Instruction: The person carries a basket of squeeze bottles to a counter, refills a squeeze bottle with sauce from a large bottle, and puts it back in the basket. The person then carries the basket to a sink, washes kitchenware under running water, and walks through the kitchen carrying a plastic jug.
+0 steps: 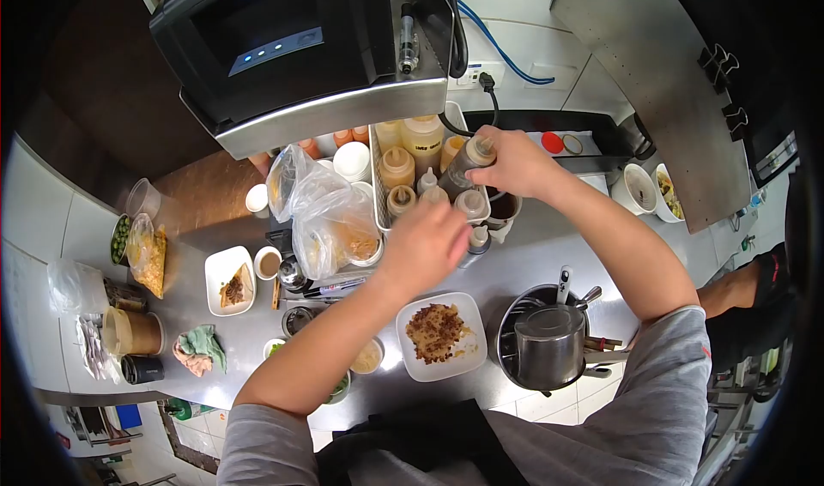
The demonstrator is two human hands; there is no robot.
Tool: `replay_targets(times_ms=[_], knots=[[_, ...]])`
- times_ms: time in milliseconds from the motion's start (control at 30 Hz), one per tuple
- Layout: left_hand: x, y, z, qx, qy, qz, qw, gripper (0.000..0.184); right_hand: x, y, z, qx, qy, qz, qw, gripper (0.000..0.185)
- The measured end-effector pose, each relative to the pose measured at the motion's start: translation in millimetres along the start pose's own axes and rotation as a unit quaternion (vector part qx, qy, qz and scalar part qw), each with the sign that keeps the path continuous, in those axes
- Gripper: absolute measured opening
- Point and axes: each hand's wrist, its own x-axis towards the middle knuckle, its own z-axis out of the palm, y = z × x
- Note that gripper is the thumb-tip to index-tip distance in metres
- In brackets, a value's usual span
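My right hand (512,165) grips a dark-filled squeeze bottle (458,175), which tilts over the right side of a white basket (378,156). In front of the basket, my left hand (427,239) hovers with curled fingers close to the bottle tops; whatever its fingers hold, if anything, is hidden. Several squeeze bottles stand in the basket, among them a tan sauce bottle (397,168) and a large pale bottle (422,139) with writing on it. Below my hands, a white square dish (468,357) contains food topped with brown crumbly bits.
A steel pot (549,353) sits in a larger vessel right of the dish. Plastic bags (319,220) lie left of the basket. A smaller white dish (230,301) and a cloth (202,349) are further left. A black machine (292,48) overhangs the back. Another person's arm (730,297) shows at right.
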Motion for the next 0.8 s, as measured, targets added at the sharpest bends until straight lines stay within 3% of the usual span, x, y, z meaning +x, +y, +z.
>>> replay_targets(times_ms=[33, 100, 167, 233, 267, 367, 433, 467, 567, 633, 700, 800], knots=[[4.6, -6.8, -4.4, 0.0, -0.001, -0.001, 1.0, 0.007, 2.0, -3.3, -0.4, -0.091, 0.019, -0.057, 0.994, 0.053], [6.7, -16.5, -12.4, -0.008, 0.009, -0.113, 0.994, 0.009, 5.9, -4.8, 3.5, -0.09, -0.026, -0.025, 0.995, 0.059], [-7.1, -18.6, -2.7, -0.009, -0.026, -0.096, 0.995, 0.012, 14.2, 4.2, 17.4, -0.151, -0.034, -0.044, 0.987, 0.062], [-20.7, -9.8, 18.4, -0.075, -0.178, -0.023, 0.981, 0.021, 17.2, -6.5, 18.1, -0.183, -0.08, -0.018, 0.98, 0.065], [-22.8, -2.0, 29.4, -0.082, -0.198, -0.044, 0.976, 0.027, 21.1, -6.1, 23.5, -0.205, -0.096, 0.0, 0.974, 0.063], [-15.4, 25.0, 49.4, -0.066, -0.2, -0.085, 0.974, 0.04, 39.1, 3.2, 35.2, -0.239, -0.118, -0.001, 0.964, 0.058], [-18.0, 38.1, 57.8, -0.051, -0.187, -0.107, 0.975, 0.046, 46.5, 15.2, 40.0, -0.194, -0.22, -0.014, 0.956, 0.053], [-17.4, 39.8, 60.6, -0.027, -0.175, -0.093, 0.98, 0.05, 44.5, 22.1, 43.3, -0.158, -0.205, -0.061, 0.964, 0.046], [-16.1, 37.3, 72.5, 0.005, -0.147, -0.093, 0.985, 0.058, 30.6, 16.5, 37.8, -0.126, -0.127, -0.071, 0.981, 0.037], [-17.7, 36.8, 76.5, -0.036, -0.191, -0.171, 0.966, 0.06, 7.4, 10.2, 21.5, -0.112, -0.001, -0.118, 0.987, 0.031], [-23.2, 34.2, 83.1, -0.037, -0.18, -0.178, 0.967, 0.06, -15.9, -1.0, -14.2, -0.24, -0.087, 0.008, 0.967, 0.031], [-35.7, 23.4, 86.6, -0.051, -0.208, -0.185, 0.959, 0.06, -49.5, 40.8, -19.9, -0.201, -0.167, 0.031, 0.965, 0.048]])
